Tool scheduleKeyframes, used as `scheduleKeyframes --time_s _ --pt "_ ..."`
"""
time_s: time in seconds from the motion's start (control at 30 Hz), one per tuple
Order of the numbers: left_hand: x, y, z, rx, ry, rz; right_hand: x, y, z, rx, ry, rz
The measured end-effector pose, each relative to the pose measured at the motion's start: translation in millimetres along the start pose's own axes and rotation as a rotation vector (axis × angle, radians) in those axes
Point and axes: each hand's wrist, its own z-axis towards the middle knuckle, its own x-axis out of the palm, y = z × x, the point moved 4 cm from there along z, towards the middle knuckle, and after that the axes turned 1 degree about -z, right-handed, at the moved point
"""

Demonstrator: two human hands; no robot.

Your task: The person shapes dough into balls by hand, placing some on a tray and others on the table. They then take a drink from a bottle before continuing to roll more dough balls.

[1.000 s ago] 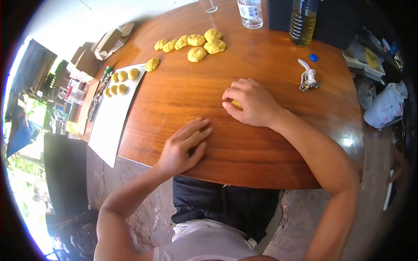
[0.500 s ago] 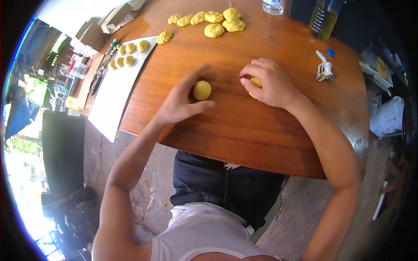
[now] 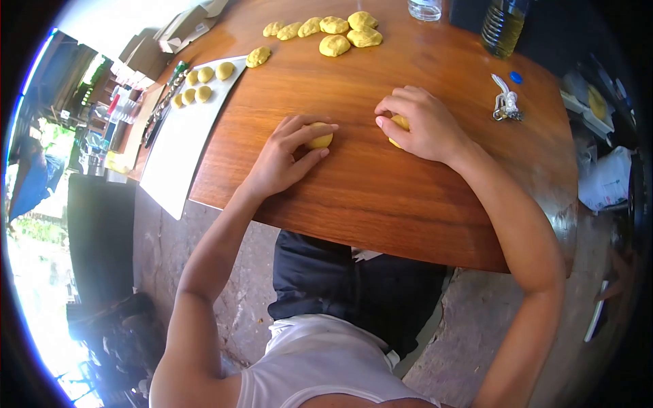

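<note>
My left hand (image 3: 289,151) is curved over a smooth yellow dough ball (image 3: 320,138) on the wooden table (image 3: 326,197), its fingers and thumb closed around it. To the right, my right hand (image 3: 422,126) cups a second yellow dough ball (image 3: 399,129), which shows only in part between thumb and fingers. Several rough yellow dough lumps (image 3: 334,45) lie at the back of the table. On a white board (image 3: 175,153) at the left sit several smooth dough balls (image 3: 203,94).
A clear container (image 3: 425,8) and a bottle of yellowish liquid (image 3: 503,30) stand at the back right. Nearer are a blue cap (image 3: 515,77) and a white cord (image 3: 506,103). Cardboard boxes (image 3: 146,58) lie at the back left.
My left hand has closed from an open pose onto the dough ball beside it, now partly covering it. My right hand has barely moved and still cups its ball.
</note>
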Motion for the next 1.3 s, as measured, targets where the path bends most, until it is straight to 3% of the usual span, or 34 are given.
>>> scheduleKeyframes --time_s 0.07,0.13,0.27,0.37,0.47,0.67,0.77,0.83,0.9,1.03,1.2,1.3 --pt "1 -3 6 -0.005 0.039 -0.021 -2 0 0 0.0 -0.007 -0.003" --pt "-15 -18 13 -0.031 -0.14 0.049 -2 0 1 0.0 0.016 0.004" --pt "10 -16 24 0.002 0.013 -0.005 -1 1 3 -0.044 0.014 0.012" --pt "26 -17 37 0.103 -0.048 0.051 -4 5 3 -0.045 -0.021 0.005" --pt "36 -8 28 0.052 -0.199 0.054 -5 7 3 -0.028 0.003 0.004" --pt "6 -34 -44 -0.068 -0.235 0.244 -8 6 3 0.004 0.006 0.044" --pt "-4 1 -19 -0.181 -0.227 0.274 -6 9 5 -0.027 0.007 0.023" --pt "5 9 16 -0.202 -0.219 0.102 -6 7 5 0.0 0.011 0.009" --pt "25 -3 40 0.117 -0.048 -0.089 -8 10 4 -0.009 -0.004 -0.011" --pt "26 -36 -6 0.253 0.09 -0.173 -9 10 3 -0.01 -0.006 -0.016" --pt "-11 5 -43 -0.038 0.071 -0.037 -7 9 5 0.009 0.017 0.022" --pt "4 12 5 -0.118 -0.074 0.013 -6 9 8 0.012 0.028 0.011"
